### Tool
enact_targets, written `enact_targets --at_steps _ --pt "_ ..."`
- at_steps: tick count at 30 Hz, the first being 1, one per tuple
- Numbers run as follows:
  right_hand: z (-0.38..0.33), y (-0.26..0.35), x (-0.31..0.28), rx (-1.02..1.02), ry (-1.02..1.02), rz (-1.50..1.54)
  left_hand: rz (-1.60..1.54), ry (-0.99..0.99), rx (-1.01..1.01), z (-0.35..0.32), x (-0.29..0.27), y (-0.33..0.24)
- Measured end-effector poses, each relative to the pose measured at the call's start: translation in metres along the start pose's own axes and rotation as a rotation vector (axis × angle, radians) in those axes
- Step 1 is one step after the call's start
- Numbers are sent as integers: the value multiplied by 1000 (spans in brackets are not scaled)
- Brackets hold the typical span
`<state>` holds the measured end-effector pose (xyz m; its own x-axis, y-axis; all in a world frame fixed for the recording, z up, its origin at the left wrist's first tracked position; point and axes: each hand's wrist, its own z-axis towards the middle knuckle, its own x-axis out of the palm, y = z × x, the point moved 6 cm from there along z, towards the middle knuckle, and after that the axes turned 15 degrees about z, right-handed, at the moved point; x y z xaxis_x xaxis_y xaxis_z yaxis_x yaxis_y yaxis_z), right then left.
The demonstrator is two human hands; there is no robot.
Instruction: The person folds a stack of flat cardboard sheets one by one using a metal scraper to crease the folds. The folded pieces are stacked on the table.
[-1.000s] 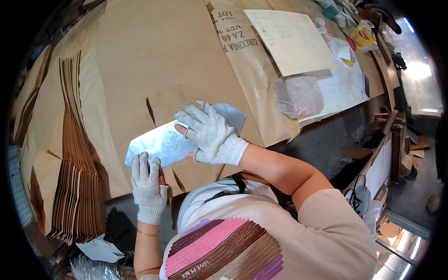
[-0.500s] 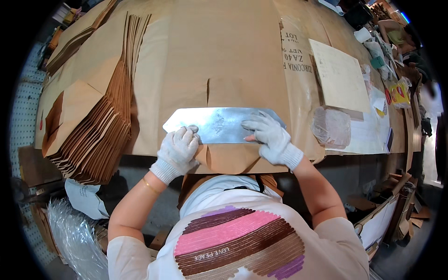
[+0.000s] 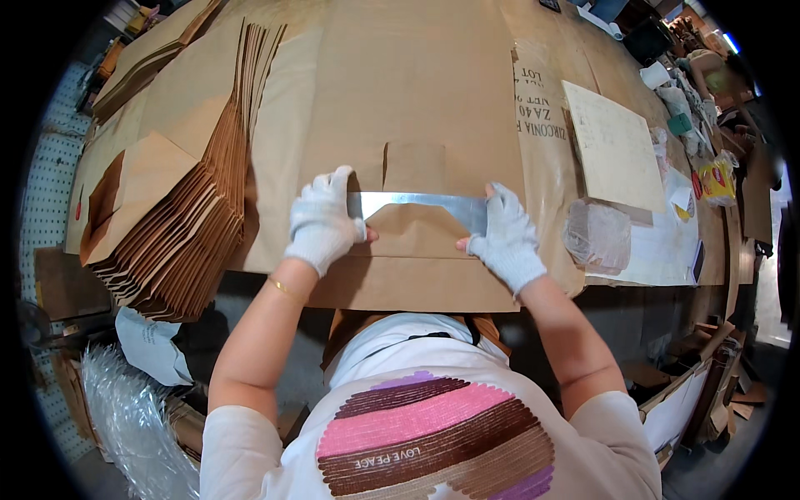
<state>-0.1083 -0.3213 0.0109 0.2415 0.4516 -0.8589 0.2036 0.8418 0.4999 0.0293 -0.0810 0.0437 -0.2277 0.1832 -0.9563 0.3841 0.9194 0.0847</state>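
A large brown kraft paper bag [image 3: 412, 92] lies flat before me. Across its near end is a thin shiny metal plate [image 3: 421, 199], mostly covered by a pointed brown paper flap [image 3: 412, 225] folded up against it. My left hand [image 3: 319, 221], in a white knit glove with the thumb tip bare, grips the plate's left end, its fingers at the far edge and its thumb on the near side. The plate's right end is in the grip of my gloved right hand [image 3: 510, 237], with its bare thumb beside the flap.
Left of the bag, a fanned stack of folded brown paper bags [image 3: 179, 233] overhangs the table edge. To the right are a pale board [image 3: 612, 150], a clear plastic-wrapped block [image 3: 597, 237] and a yellow packet [image 3: 717, 181]. Clear plastic film [image 3: 129, 417] is below at left.
The plate has gone from lying flat and exposed to mostly covered by the flap. Both hands have shifted from its near edge and face to its two ends.
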Motion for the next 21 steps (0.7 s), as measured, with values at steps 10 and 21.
enact_targets --at_steps 10,21 --pt "46 29 20 -70 355 56 -19 -596 749 18 20 -13" --pt "11 60 12 -348 324 362 -428 -40 713 -17 -10 -49"
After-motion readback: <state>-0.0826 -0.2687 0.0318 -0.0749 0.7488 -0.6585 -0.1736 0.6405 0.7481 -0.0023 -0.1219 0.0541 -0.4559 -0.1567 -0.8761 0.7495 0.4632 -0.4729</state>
